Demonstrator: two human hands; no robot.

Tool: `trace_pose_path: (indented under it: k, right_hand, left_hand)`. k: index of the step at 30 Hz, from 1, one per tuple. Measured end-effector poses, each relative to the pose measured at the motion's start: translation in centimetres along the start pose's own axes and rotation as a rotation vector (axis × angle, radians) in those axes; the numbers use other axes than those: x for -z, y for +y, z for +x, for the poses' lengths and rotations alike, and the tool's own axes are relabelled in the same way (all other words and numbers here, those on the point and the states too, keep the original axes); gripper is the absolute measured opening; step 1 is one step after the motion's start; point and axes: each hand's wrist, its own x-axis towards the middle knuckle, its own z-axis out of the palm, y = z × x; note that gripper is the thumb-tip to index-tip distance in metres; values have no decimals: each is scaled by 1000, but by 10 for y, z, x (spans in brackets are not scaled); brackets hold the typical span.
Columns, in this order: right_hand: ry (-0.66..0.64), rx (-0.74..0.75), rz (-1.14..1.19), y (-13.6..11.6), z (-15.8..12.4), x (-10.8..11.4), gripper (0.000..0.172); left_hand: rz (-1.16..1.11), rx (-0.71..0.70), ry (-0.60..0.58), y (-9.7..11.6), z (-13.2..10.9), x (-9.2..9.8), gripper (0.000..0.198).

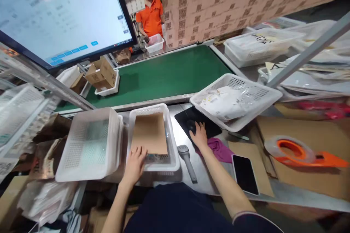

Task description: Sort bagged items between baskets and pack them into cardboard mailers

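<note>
My left hand rests on the near rim of a white perforated basket, fingers spread over the edge and touching the brown cardboard piece lying inside. My right hand lies on a black computer mouse on a black mouse pad. A grey handheld barcode scanner lies on the metal bench between my two arms. An empty white basket stands to the left of the first one.
A green conveyor belt runs beyond the bench. A tilted basket with bagged goods, a phone, a purple cloth and an orange tape dispenser sit right. A monitor hangs upper left. A person in orange stands far back.
</note>
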Motion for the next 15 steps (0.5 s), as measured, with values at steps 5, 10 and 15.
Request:
trace_pose_path:
  k: [5, 10, 15]
  right_hand:
    - [10, 75, -38, -6, 10, -9, 61]
    - [129, 264, -26, 13, 11, -20, 52]
    - [179, 336, 101, 45, 30, -46, 55]
  left_hand:
    - [-65, 21, -224, 23, -14, -95, 65]
    - [-165, 75, -222, 12, -20, -156, 87]
    - [-228, 217, -119, 18, 22, -145, 48]
